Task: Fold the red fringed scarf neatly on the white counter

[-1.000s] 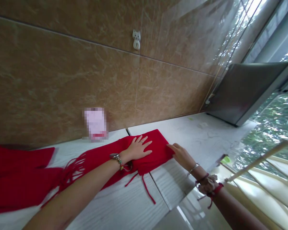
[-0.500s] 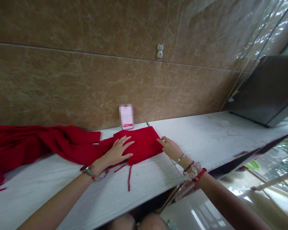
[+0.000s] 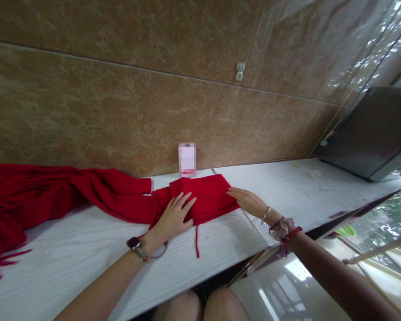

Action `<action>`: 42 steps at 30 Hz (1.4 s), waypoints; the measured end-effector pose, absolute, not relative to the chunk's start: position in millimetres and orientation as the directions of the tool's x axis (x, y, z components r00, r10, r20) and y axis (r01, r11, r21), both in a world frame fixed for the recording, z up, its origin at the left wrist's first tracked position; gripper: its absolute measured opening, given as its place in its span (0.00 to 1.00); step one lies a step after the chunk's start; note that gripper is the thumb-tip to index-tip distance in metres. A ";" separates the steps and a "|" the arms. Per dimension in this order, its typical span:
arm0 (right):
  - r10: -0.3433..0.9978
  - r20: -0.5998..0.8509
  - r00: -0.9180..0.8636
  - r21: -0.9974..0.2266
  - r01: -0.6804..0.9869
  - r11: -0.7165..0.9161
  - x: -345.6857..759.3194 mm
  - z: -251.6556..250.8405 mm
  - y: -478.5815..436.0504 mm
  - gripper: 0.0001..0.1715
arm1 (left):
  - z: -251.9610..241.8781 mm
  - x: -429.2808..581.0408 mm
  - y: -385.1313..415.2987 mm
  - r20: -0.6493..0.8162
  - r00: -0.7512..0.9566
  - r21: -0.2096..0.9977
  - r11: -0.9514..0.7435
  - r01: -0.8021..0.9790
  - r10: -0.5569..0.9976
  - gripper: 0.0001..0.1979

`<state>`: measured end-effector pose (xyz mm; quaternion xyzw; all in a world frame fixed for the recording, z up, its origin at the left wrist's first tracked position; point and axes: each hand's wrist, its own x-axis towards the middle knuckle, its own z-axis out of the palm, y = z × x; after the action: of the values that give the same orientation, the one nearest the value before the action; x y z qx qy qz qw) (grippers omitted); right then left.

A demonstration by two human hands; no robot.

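Note:
A long red scarf [image 3: 70, 196] with fringed ends lies along a white wood-grain tabletop [image 3: 87, 258]; its right end is folded into a flat pad [image 3: 210, 196]. My left hand [image 3: 175, 216] lies flat on the near left part of that pad, fingers spread. My right hand [image 3: 245, 200] rests at the pad's right edge, fingers stretched out along the fold. One red fringe strand [image 3: 197, 240] trails toward me off the pad. Both wrists carry bracelets, the left also a watch.
A small pink-white card [image 3: 187, 159] leans against the brown marble wall behind the scarf. A cat-shaped hook [image 3: 239, 71] is fixed higher on the wall. A dark open window panel [image 3: 374, 129] stands at the table's right end. My knees [image 3: 200, 307] show below the table edge.
The camera view has swung and levelled. My left hand has slid to the pad's near left edge. My right hand stays at the right edge of the fold.

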<state>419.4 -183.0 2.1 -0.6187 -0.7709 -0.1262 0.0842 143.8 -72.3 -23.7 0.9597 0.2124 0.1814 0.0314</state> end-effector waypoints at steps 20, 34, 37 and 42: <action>0.970 0.159 -0.182 -0.117 0.972 0.202 403.8 3.8 -186.8 0.22 | -17.4 129.8 -75.2 0.377 0.900 -0.103 -0.956 0.275 0.218 0.25; 0.848 0.422 -0.321 0.137 0.947 0.291 422.5 -27.4 -184.7 0.28 | -1.4 132.1 -81.8 0.356 0.860 -0.238 -0.855 0.461 0.364 0.29; 0.850 0.368 -0.378 0.151 0.926 0.346 424.9 -32.2 -185.8 0.28 | -4.8 132.0 -81.7 0.168 0.910 -0.211 -0.888 0.409 0.379 0.31; 0.908 0.284 -0.308 0.056 0.951 0.305 424.0 -34.1 -189.0 0.32 | -6.9 130.5 -83.6 0.051 0.896 -0.139 -0.886 0.443 0.441 0.32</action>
<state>424.0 -189.0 -34.1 -0.5796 -0.8016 -0.1071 0.1000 130.5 -83.6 -6.9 0.9709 0.2276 0.0091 -0.0735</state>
